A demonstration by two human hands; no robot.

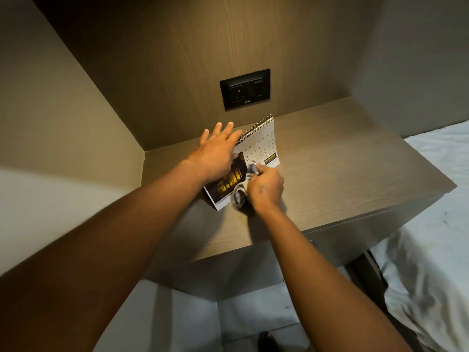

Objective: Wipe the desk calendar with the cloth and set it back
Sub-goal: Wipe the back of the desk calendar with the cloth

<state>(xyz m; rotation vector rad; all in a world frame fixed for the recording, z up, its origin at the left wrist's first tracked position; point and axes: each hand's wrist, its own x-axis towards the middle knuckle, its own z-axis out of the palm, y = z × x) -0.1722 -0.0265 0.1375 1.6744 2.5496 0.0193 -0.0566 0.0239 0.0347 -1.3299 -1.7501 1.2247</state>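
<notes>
Head view — crumpled cloth (243,193) in right hand (266,189) on glossy spiral-bound desk calendar (264,146)

Standing tent-wise on the wooden desk — a spiral-bound desk calendar (258,146), wire binding along the top edge, white date grid at right, dark photo with yellow lights at left. Lying bunched against its front face, low and near the middle — a small grey-and-white cloth (241,193), crumpled, trailing down to the desktop.

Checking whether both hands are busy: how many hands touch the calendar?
2. The left hand lies open on the calendar near its spiral top; the right hand presses the cloth against its front.
</notes>
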